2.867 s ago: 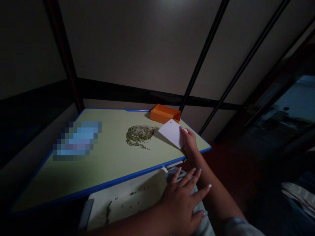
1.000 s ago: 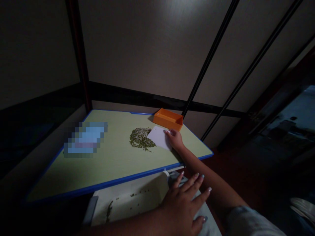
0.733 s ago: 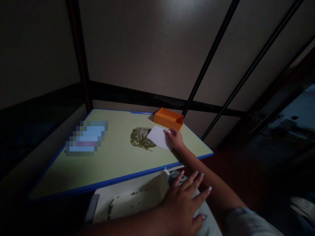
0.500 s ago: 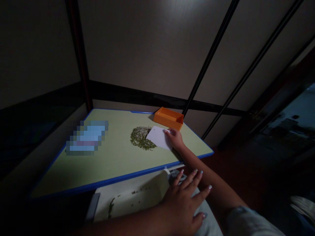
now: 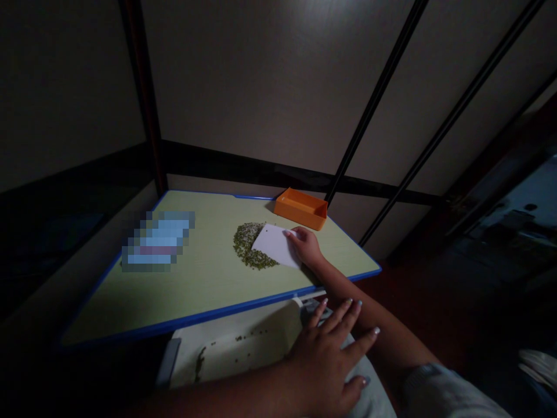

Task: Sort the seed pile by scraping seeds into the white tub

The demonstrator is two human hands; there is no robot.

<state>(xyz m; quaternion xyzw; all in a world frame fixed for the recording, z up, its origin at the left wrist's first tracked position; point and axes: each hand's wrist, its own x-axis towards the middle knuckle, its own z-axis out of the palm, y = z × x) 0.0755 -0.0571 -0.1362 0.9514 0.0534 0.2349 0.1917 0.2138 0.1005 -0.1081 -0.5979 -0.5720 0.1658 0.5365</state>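
Observation:
My right hand [image 5: 307,247] is closed on a flat white card [image 5: 275,245], whose left edge lies over a pile of small green grains [image 5: 247,246] on the pale green table [image 5: 204,278]. My left hand [image 5: 327,360] lies flat with fingers spread on a pale tray [image 5: 230,354] below the table's near edge; a few green grains lie in that tray.
An orange open box [image 5: 301,208] stands at the table's far right corner, just behind the card. A blurred blue patch [image 5: 157,241] sits at the table's left. The table has a blue rim [image 5: 195,318]. Dark posts and a wall rise behind.
My right hand has pushed the white card leftward, from beside the grain pile to partly over it. My left hand has stayed on the tray.

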